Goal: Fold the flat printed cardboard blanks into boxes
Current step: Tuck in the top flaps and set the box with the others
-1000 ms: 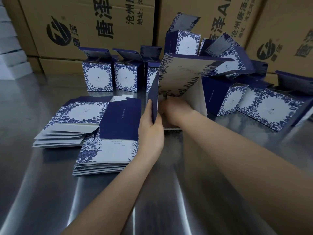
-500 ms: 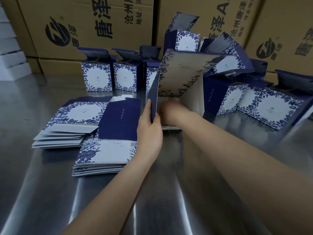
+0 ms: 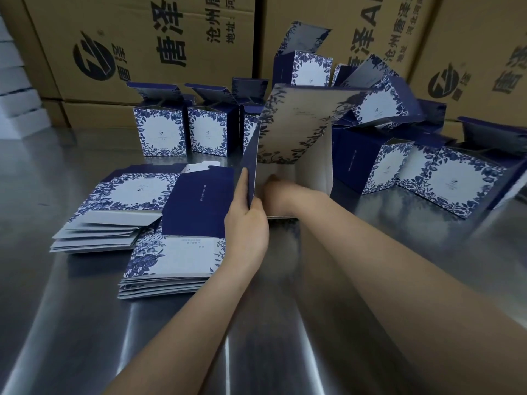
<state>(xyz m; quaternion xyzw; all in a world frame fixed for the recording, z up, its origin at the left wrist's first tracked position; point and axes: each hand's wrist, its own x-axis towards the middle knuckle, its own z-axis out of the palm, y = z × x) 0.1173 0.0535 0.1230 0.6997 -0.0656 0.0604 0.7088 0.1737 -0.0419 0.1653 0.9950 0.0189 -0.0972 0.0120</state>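
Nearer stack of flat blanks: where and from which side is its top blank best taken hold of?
Probably its right edge, on the dark blue panel, coming from the right. The top blank lies flat, so only an edge offers a grip; that edge lies beside the left hand, which grips the half-folded box, while the farther stack abuts its left side.

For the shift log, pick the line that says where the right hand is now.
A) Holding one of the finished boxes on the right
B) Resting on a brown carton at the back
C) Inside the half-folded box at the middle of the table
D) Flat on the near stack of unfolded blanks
C: the right hand is inside the open half-folded box, its fingers hidden there, while the left hand grips the box's dark blue side wall.
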